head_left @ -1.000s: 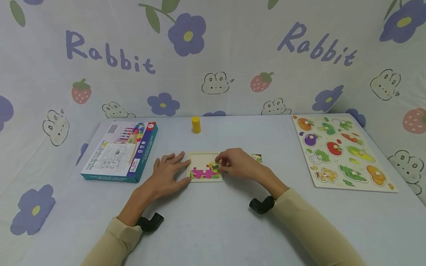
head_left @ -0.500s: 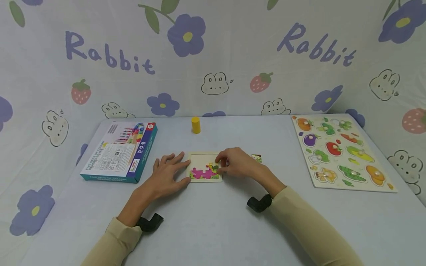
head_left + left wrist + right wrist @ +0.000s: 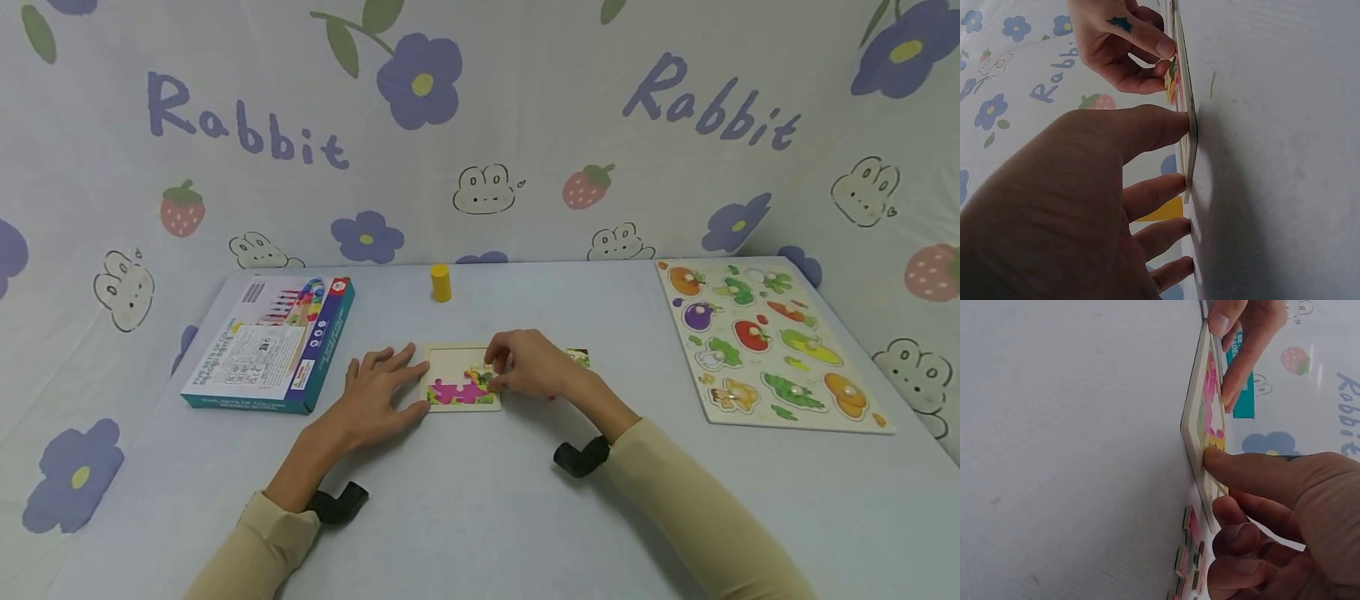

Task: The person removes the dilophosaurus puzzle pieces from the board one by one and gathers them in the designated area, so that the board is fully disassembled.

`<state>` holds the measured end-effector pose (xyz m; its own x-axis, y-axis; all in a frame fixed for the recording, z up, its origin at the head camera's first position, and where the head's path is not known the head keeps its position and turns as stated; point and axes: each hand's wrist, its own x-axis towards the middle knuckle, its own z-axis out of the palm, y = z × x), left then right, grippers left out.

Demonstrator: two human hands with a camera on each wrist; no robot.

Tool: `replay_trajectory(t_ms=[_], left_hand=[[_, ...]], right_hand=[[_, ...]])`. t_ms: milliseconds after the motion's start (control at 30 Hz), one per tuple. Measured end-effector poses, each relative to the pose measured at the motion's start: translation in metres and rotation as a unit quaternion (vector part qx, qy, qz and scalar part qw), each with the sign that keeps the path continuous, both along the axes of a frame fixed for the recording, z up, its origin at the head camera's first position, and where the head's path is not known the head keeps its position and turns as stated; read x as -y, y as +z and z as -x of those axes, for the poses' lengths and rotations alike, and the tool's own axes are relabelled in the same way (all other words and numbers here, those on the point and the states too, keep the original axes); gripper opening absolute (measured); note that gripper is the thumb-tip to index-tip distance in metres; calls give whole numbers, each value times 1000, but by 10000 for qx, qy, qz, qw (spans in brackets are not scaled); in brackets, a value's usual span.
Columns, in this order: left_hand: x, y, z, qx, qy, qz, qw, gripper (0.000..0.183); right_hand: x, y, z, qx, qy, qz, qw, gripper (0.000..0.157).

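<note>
A small wooden jigsaw tray [image 3: 457, 354] lies mid-table, its lower part filled with pink, green and yellow pieces. My left hand [image 3: 384, 392] is spread flat beside it; the thumb and index finger [image 3: 1157, 194] touch the tray's left edge. At the tray's right side, my right hand [image 3: 531, 364] pinches a thin puzzle piece [image 3: 1221, 485] between thumb and index finger, low over the tray. That piece is mostly hidden by the fingers. Loose puzzle pieces [image 3: 1190, 550] lie on the table right of the tray, partly behind my right hand in the head view.
A boxed toy set [image 3: 266, 342] lies on the left. A yellow cylinder [image 3: 441, 283] stands behind the tray. On the right is a large vegetable puzzle board [image 3: 772, 342]. A patterned cloth [image 3: 480, 100] hangs at the back.
My right wrist has shifted slightly left and its fingers have adjusted a little at the tray's right side. The left hand has stayed in place.
</note>
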<state>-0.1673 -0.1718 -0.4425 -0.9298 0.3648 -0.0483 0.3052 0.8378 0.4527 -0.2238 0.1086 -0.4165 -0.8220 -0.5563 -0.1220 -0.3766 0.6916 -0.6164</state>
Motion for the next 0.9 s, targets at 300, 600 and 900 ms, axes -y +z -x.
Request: replay_trajectory(t_ms=[300, 600, 900], left_hand=[[1, -2, 1, 16, -33, -12, 10000, 66], [1, -2, 1, 25, -26, 35, 10000, 67], [0, -1, 1, 36, -12, 67, 10000, 67]], right_hand=[[1, -1, -1, -21, -273, 233, 9994, 9], [3, 5, -2, 36, -359, 225, 9991, 8], [0, 9, -3, 96, -455, 212, 9987, 9]])
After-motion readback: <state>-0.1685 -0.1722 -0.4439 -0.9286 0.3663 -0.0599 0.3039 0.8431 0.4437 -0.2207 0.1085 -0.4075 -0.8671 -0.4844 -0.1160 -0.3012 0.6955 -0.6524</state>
